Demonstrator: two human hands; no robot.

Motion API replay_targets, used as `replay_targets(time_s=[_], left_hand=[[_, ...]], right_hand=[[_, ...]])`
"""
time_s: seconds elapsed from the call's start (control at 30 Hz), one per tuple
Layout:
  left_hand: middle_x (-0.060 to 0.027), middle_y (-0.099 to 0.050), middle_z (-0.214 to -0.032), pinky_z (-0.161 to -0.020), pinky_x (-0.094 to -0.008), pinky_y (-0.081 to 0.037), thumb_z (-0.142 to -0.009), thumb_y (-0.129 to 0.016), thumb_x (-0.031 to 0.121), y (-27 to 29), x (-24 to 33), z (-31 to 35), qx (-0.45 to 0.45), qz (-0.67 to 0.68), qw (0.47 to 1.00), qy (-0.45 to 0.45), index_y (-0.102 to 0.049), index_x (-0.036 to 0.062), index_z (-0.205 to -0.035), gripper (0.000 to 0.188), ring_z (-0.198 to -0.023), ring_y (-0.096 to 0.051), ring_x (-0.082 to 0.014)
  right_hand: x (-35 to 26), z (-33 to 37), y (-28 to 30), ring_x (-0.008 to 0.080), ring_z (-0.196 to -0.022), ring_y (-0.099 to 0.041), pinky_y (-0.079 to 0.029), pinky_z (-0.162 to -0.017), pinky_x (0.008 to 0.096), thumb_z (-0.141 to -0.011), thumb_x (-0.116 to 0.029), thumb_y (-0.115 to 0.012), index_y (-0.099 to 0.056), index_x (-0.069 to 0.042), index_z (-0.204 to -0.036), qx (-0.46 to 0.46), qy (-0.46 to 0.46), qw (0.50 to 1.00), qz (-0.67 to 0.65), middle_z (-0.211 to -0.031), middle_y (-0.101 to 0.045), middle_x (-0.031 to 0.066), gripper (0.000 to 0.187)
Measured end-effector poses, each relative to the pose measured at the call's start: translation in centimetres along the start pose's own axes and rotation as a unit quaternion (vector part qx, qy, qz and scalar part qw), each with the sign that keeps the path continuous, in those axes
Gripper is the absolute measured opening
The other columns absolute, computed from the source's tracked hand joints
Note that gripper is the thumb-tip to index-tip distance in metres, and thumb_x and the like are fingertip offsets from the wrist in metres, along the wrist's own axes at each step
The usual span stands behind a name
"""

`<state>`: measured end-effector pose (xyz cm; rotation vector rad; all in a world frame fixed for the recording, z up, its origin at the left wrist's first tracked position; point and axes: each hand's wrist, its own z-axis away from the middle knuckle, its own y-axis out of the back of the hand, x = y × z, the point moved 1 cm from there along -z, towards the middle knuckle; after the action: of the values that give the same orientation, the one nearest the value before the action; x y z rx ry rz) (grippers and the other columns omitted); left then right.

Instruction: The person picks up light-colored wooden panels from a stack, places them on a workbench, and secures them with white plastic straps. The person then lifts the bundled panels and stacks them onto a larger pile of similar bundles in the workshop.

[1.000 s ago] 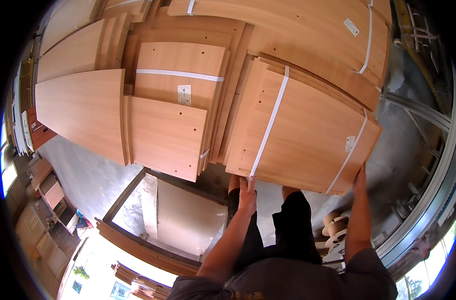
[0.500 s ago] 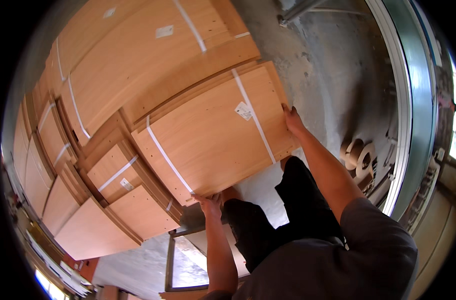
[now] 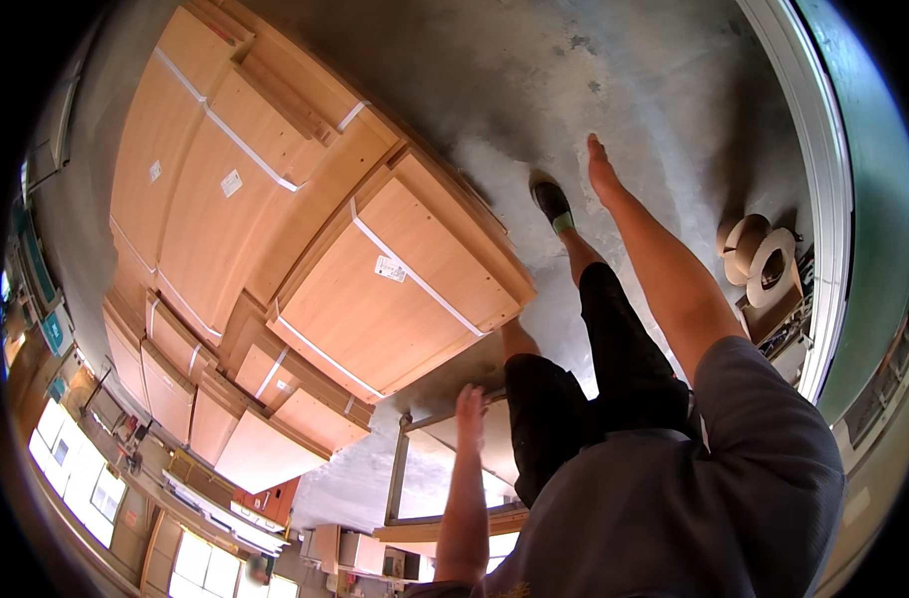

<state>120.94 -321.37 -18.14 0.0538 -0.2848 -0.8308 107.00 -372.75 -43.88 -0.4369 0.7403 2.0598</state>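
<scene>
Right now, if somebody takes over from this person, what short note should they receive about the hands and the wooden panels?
Left hand: open, empty, just below the near edge of the strapped panel bundle, apparently clear of it.
Right hand: open, empty, stretched over the concrete floor.
Bundle: lies beside the other strapped panel stacks; neither hand holds it.
Left: probably check that it sits steady; its support is hidden.
</scene>
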Motion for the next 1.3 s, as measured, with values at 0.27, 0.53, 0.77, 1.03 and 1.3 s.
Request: replay_targets(time_s=[0.27, 0.53, 0.77, 1.03, 1.3], left_hand=[[-0.0135, -0.048, -0.14, -0.104, -0.0396, -0.036, -0.099, -0.043, 0.046, -6.9, 0.4, 1.4, -0.073, 0.171, 0.982, 0.027, -0.032, 0.0049, -0.145, 0.063, -0.121, -0.052, -0.026], [-0.0084, -0.018, -0.158, -0.113, -0.0454, -0.025, -0.089, -0.025, 0.074, 3.2, -5.3, -11.1, 0.104, 0.634, 0.766, 0.022, -0.012, 0.01, -0.153, 0.091, -0.142, -0.024, -0.0293], [-0.0072, -0.042, -0.143, -0.103, -0.0538, -0.039, -0.085, -0.032, 0.072, 3.6, 3.0, -17.3, 0.081, 0.697, 0.707, -0.09, -0.037, 0.0141, -0.143, 0.082, -0.129, -0.041, -0.0313], [-0.007, -0.033, -0.151, -0.11, -0.0497, -0.03, -0.087, -0.027, 0.073, 5.7, 1.0, -17.3, 0.066, 0.722, 0.682, -0.096, -0.031, 0.0185, -0.147, 0.081, -0.135, -0.034, -0.0309], [-0.0243, -0.019, -0.153, -0.113, -0.0476, -0.025, -0.094, -0.058, 0.033, 18.4, -2.3, -9.0, 0.623, 0.037, 0.752, -0.214, -0.02, 0.0002, -0.148, 0.074, -0.14, -0.024, -0.0387]], right_hand=[[-10.4, 8.8, -18.5, 0.0258, -0.147, -0.009, -0.011, -0.117, 0.038, -0.093, -0.07, -0.021, -0.013, -0.005, -0.152, -0.262, 0.028, 0.964, -0.012, -0.159, -0.01, 0.0141, 0.088], [1.6, 13.7, -9.9, 0.0219, -0.132, -0.037, -0.025, -0.11, 0.0308, -0.096, -0.064, -0.029, -0.037, -0.004, -0.143, -0.145, -0.09, 0.983, -0.075, -0.141, -0.042, 0.0133, 0.077], [-2.4, 18.5, -15.6, 0.0208, -0.118, -0.051, -0.037, -0.104, 0.0318, -0.101, -0.056, -0.024, -0.046, -0.007, -0.137, -0.182, -0.009, 0.981, -0.06, -0.126, -0.056, 0.0122, 0.065], [-1.5, 17.2, -14.5, 0.023, -0.125, -0.048, -0.038, -0.105, 0.0349, -0.098, -0.061, -0.02, -0.036, -0.008, -0.143, -0.251, -0.102, 0.953, -0.138, -0.14, -0.047, 0.0094, 0.071], [-3.7, 17.2, -15.4, 0.0335, -0.14, -0.027, -0.023, -0.112, 0.0455, -0.098, -0.057, -0.029, -0.022, -0.003, -0.149, -0.02, 0.235, 0.939, 0.251, -0.151, -0.027, 0.0197, 0.074]])
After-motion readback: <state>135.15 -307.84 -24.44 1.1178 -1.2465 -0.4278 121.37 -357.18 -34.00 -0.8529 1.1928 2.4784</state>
